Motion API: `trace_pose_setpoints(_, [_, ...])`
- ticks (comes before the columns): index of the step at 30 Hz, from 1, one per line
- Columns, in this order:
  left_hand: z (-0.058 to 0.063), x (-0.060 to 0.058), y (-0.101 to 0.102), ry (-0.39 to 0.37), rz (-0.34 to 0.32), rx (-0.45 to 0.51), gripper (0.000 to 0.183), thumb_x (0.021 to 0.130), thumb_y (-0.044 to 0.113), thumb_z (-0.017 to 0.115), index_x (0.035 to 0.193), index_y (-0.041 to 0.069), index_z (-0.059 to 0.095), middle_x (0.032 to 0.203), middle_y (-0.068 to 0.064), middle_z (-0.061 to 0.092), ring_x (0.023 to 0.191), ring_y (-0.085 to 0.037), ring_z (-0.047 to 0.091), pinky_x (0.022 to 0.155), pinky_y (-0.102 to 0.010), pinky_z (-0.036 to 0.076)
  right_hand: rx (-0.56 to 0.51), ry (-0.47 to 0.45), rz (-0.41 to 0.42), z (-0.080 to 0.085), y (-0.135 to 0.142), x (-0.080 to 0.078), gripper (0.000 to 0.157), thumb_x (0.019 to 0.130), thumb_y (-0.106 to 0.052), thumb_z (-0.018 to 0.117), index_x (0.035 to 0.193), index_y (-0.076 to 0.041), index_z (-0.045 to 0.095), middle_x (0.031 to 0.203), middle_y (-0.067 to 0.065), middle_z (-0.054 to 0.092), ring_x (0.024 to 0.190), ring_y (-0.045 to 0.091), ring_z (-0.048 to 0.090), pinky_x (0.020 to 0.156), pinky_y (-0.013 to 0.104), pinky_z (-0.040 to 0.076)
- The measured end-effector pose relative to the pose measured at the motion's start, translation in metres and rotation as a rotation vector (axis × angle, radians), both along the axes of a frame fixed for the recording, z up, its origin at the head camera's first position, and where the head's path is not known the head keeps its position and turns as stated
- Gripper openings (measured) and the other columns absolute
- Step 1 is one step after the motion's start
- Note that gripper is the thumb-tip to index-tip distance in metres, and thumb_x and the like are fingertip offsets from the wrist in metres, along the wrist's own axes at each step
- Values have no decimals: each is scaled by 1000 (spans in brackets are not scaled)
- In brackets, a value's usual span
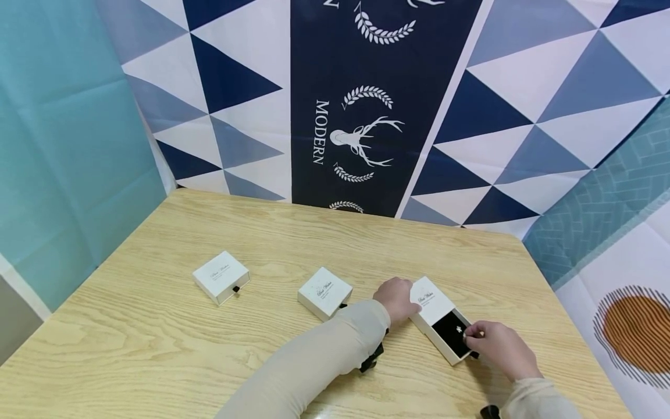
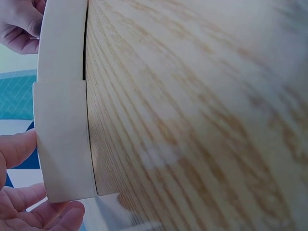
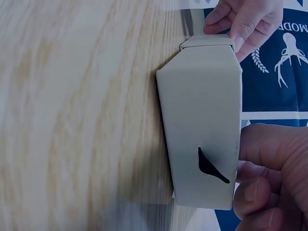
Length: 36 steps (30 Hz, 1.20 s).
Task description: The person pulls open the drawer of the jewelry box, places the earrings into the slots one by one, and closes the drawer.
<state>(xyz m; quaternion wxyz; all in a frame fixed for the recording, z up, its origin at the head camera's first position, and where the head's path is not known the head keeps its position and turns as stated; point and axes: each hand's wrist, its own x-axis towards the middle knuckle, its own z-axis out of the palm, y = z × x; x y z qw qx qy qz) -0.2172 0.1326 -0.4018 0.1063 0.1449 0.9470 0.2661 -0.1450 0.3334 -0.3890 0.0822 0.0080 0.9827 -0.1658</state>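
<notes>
A white jewellery box [image 1: 430, 299] lies on the table, its drawer [image 1: 445, 352] slid out toward the near right. Inside on the black lining sits a small shiny ornament [image 1: 459, 329]. My left hand [image 1: 396, 299] grips the sleeve end of the box. In the left wrist view, its thumb [image 2: 18, 148] lies on the top and its fingers wrap the far end. Over the drawer's right edge, my right hand [image 1: 502, 344] has thumb and forefinger together, with a tiny pale thing at their tips. In the right wrist view, the box side hides those fingertips.
Two more white boxes stand to the left: a middle one [image 1: 324, 293], partly behind my left sleeve, and a far-left one [image 1: 221, 276] with a black pull tab. All rest on a wooden table [image 1: 157, 349]. A patterned cloth [image 1: 246, 87] hangs behind it.
</notes>
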Motion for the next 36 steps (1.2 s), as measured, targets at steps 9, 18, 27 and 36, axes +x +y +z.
trace_pose_setpoints(9, [-2,-2,1,-2,2,-11,34,85,33,73,114,16,68,96,6,64,85,-7,58,73,-21,47,-4,-39,-12,1,-2,-2,11,84,-23,64,88,-13,68,84,5,65,70,17,52,61,37,42])
trace_pose_setpoints(18, [-2,-2,1,-10,-1,-13,35,85,33,73,115,15,67,97,6,64,86,-8,58,74,-21,47,6,-58,-17,1,-4,-5,13,85,-24,64,88,-12,68,86,6,67,73,18,54,62,38,43])
trace_pose_setpoints(27, [-2,-1,2,-2,-1,-27,36,85,33,73,116,16,67,97,5,64,87,-8,58,75,-21,47,9,-48,-8,3,-7,-4,11,84,-23,64,86,-13,68,84,4,67,71,17,54,59,38,42])
trace_pose_setpoints(36, [-2,-2,2,6,-5,-30,37,85,33,72,118,16,67,99,5,64,91,-8,58,77,-21,47,39,-47,46,5,-4,-4,14,89,-19,62,90,-9,72,86,5,69,73,16,57,65,42,46])
